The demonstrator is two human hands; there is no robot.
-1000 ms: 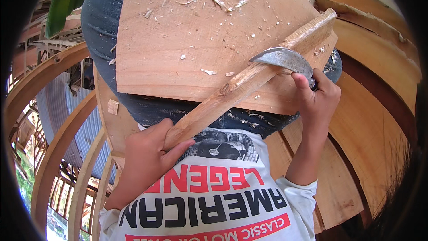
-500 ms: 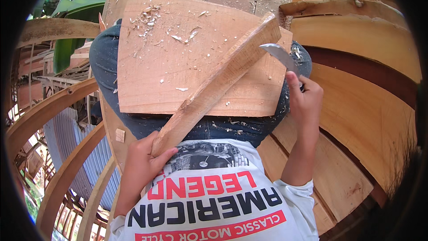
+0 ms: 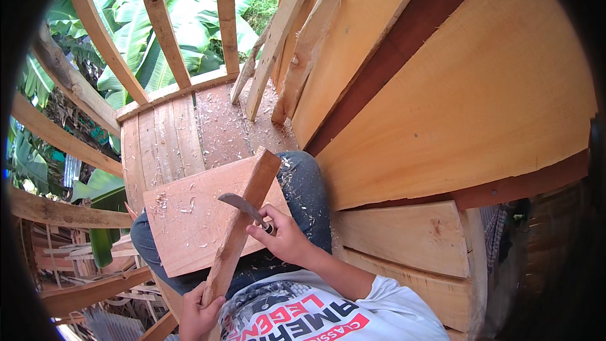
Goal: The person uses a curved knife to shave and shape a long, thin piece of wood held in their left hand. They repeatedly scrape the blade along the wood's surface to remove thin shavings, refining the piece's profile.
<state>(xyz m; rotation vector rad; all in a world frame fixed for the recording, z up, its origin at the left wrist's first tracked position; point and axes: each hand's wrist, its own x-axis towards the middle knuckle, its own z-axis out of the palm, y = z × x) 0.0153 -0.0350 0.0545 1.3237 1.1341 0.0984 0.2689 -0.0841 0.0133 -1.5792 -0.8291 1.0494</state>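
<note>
My left hand [image 3: 201,313] is closed round the near end of a long wooden strip [image 3: 228,247], which slants up and away to the right. In my right hand [image 3: 284,235] is a knife [image 3: 237,202] with a curved blade and a dark handle. Its blade lies across the strip, partway up its length; whether the edge touches the wood I cannot tell. Under the strip a flat wooden board [image 3: 183,227] rests on my lap, with curled shavings [image 3: 163,205] on its left part.
Wooden planks [image 3: 221,129] with scattered shavings form the floor ahead. Several loose wood pieces [image 3: 278,44] lean at the far wall. Broad panels [image 3: 454,95] rise on the right. Upright ribs [image 3: 163,25] stand at the left and far side, with banana leaves [image 3: 142,44] beyond.
The view has swung to the right and upward, bringing the far end and leaning pieces into sight. The knife has come from beside the strip's far end to across it, nearer my left hand.
</note>
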